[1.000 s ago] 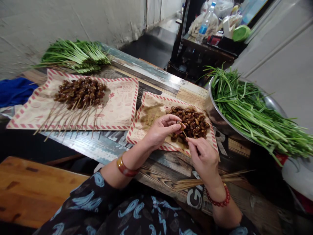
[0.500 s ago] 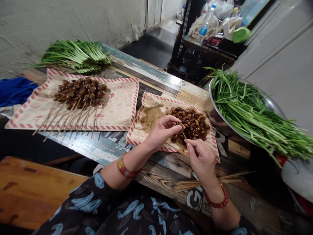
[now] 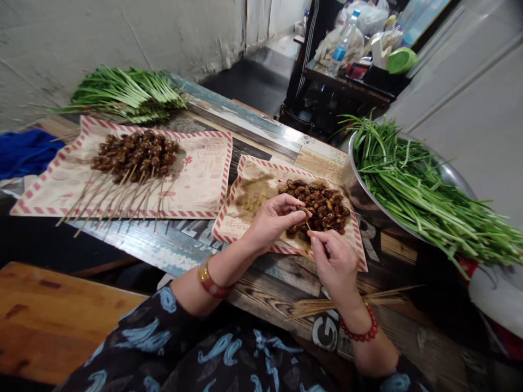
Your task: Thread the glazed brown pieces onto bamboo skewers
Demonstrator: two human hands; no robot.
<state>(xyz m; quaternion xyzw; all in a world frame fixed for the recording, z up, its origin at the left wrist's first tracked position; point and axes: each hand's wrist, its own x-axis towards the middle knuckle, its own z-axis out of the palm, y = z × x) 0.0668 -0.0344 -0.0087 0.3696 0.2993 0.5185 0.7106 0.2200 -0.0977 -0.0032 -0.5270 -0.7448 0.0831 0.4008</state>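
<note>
Between thumb and fingers my left hand [image 3: 274, 219] pinches a small brown glossy morsel, which looks like a silkworm pupa. My right hand [image 3: 335, 258] grips a thin wooden skewer [image 3: 308, 225], its tip end at the morsel. Both hands are over the near edge of a pile of the same brown pupae [image 3: 327, 204], heaped on a red-striped paper sheet [image 3: 229, 223]. Loose bare skewers [image 3: 312, 308] lie on the table by my right wrist. To the left, a stack of filled skewers [image 3: 137, 155] rests on a second striped paper [image 3: 200, 185].
A metal bowl [image 3: 359, 188] heaped with green chives [image 3: 425, 190] stands at the right. Cut chives [image 3: 126, 92] lie at the far left, near a blue cloth [image 3: 26, 154]. A wooden bench [image 3: 61, 321] is at lower left. Behind, a side table holds a water bottle [image 3: 343, 46] and bags.
Both hands stay almost in place, still at the morsel and skewer. The view shifts very slightly; nothing else visibly moves.
</note>
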